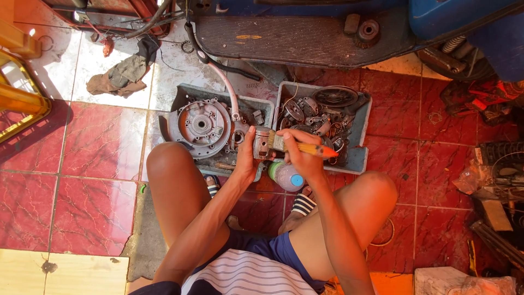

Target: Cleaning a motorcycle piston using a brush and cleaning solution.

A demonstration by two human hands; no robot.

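L hand (245,155) grips 1 metal piston (263,143) over 2 grey trays (357,158) on floor; R hand (302,154) holds 1 orange-handled brush (305,148) against it. 1 round engine cover (200,125) in left tray, 1 bottle (286,176) below hands

A small motorbike repair workshop, seen from above, with work done on the floor. Two grey trays (357,155) sit on red tiles (98,158), one with a round engine cover (201,125), the other heaped with greasy metal parts (319,117). A blue scooter (464,22) with a ribbed footboard (295,38) stands ahead. An oily rag (123,74) and scattered scrap (496,213) lie around.
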